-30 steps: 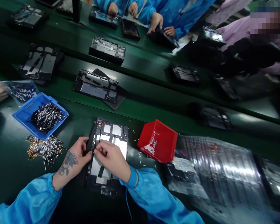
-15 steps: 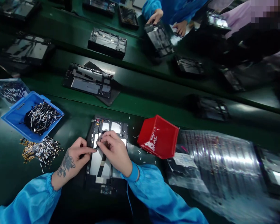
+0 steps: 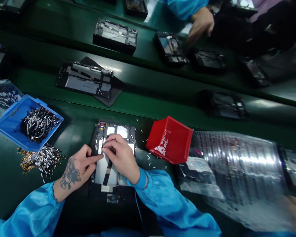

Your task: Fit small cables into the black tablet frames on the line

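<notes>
An opened tablet chassis [image 3: 118,131] lies flat on the dark green bench in front of me, its boards and white panels facing up. My left hand [image 3: 76,169] rests on its left edge, forefinger stretched toward the middle and the other fingers curled. My right hand [image 3: 119,156] lies over the upper middle of the chassis, fingertips pinched together on a small part I cannot make out, right where my left forefinger points. Both sleeves are bright blue.
A blue tray [image 3: 12,126] of small cables sits at the left, with a loose heap of cables [image 3: 40,159] below it. A tipped red bin [image 3: 171,140] stands right of the chassis, beside shiny plastic bags [image 3: 236,171]. More chassis [image 3: 85,79] lie on the conveyor; another person's hand [image 3: 199,24] works at the top.
My right hand has crept up the chassis and my left forefinger has stretched out to meet it. The view has shifted, and the person opposite has set a chassis down.
</notes>
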`<state>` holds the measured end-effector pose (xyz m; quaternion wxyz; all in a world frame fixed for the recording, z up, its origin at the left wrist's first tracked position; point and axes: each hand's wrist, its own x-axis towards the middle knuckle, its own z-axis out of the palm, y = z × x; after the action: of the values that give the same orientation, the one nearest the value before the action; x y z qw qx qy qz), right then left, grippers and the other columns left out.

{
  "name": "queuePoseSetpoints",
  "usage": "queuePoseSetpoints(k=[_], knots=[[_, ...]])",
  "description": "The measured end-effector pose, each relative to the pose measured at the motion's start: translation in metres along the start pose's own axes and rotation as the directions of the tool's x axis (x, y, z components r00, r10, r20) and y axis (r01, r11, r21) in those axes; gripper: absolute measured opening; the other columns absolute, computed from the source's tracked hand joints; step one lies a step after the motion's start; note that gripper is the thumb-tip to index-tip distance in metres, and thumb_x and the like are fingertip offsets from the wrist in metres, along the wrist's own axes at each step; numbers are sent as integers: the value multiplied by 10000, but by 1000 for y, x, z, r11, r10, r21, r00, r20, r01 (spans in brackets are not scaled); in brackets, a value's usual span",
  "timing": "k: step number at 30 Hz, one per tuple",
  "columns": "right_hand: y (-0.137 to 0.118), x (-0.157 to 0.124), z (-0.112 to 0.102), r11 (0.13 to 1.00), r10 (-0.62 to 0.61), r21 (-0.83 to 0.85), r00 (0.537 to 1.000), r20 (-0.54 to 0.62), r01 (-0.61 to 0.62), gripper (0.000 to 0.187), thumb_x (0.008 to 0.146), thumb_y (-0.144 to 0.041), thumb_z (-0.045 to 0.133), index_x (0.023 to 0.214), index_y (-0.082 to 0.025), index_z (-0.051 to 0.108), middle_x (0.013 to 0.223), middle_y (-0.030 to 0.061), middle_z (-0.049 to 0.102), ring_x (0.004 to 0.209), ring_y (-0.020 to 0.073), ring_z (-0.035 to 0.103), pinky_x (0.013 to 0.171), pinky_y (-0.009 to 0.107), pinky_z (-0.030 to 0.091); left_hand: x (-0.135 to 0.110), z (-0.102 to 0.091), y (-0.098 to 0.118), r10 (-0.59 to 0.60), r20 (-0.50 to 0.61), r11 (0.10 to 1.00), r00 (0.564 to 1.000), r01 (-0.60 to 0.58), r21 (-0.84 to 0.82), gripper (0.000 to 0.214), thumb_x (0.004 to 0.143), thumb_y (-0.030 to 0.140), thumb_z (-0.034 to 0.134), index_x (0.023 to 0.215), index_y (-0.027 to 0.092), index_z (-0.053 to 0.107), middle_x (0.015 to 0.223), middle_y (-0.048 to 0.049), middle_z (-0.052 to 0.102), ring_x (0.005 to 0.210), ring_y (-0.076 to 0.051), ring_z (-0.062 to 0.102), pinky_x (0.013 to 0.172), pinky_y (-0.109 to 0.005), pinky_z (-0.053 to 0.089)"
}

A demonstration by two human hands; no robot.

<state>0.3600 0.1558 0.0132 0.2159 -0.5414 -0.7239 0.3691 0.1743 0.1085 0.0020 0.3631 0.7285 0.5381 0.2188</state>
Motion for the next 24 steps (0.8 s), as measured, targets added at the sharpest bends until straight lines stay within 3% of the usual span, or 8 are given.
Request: queuePoseSetpoints(k=[5,9,13,18,21,24], knots=[[0,1,0,1000,-4,-28,1000,1,4,64,857,-210,610,793,-212,604,1012,45,572,935,183,586,799,320,479,0,0,0,-15,21,999,1000,14,41,420,853,142,401,1100,273,715,827,-32,481,754,-137,540,653,-233,467],[-2,1,-1,996,18,-86,1000,-18,-19,115,834,-236,644,801,-204,539,1003,40,555,846,165,577,690,286,460,-1,1,0,-22,17,998,1000,22,51,416,854,147,407,1100,280,714,827,-37,494,754,-138,538,663,-233,468],[-3,3,-1,984,34,-172,999,-34,-40,207,848,-301,635,770,-209,466,963,37,531,793,164,558,611,265,415,-1,1,2,-5,-9,999,1000,6,41,421,848,141,401,1088,274,721,814,-29,480,732,-133,537,631,-231,455],[-2,16,-3,942,-28,-337,996,-83,-1,292,879,-425,592,749,-207,448,932,52,523,795,182,542,584,271,376,1,0,1,7,2,999,1000,-7,50,415,856,143,404,1097,271,717,820,-25,467,736,-135,539,628,-235,457],[-1,28,-14,901,-69,-434,992,-104,18,360,852,-527,591,747,-202,476,937,79,537,831,208,533,575,279,364,0,0,0,14,-3,997,1000,-14,73,416,862,136,402,1102,276,711,834,-28,479,740,-136,548,638,-237,474],[0,49,-39,922,-76,-384,996,-52,50,392,836,-563,594,718,-198,511,828,50,561,785,188,541,606,273,380,-14,3,6,1,-46,978,999,9,210,407,881,147,414,1160,285,676,915,-64,547,841,-181,577,710,-287,521]])
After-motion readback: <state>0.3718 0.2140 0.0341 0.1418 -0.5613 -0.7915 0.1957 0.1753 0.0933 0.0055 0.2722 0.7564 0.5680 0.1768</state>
